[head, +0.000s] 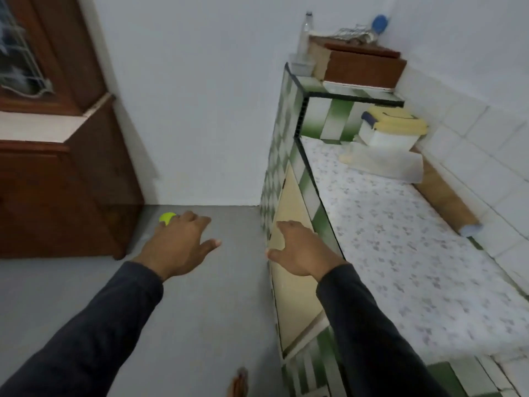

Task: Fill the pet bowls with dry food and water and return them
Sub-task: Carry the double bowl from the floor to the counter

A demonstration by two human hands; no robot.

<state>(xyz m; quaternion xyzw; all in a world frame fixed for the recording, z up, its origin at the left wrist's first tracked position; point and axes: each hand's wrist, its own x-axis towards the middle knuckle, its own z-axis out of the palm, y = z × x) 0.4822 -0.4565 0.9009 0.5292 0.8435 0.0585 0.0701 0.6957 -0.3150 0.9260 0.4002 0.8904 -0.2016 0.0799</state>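
Note:
A small yellow-green object (167, 217), perhaps a bowl, sits on the grey floor near the far wall, mostly hidden behind my left hand. My left hand (179, 245) is stretched out above the floor with its fingers spread and nothing in it. My right hand (300, 250) is also held out with fingers apart and holds nothing, in front of the cream cupboard door (292, 282) under the counter. Both arms wear dark sleeves. The picture is blurred.
A tiled counter (386, 224) with a speckled top runs along the right. On it stand a white tub with a yellow lid (392, 130), a brown box (363, 67) and a clear bottle (304, 35). A brown wooden cabinet (57, 181) stands at the left.

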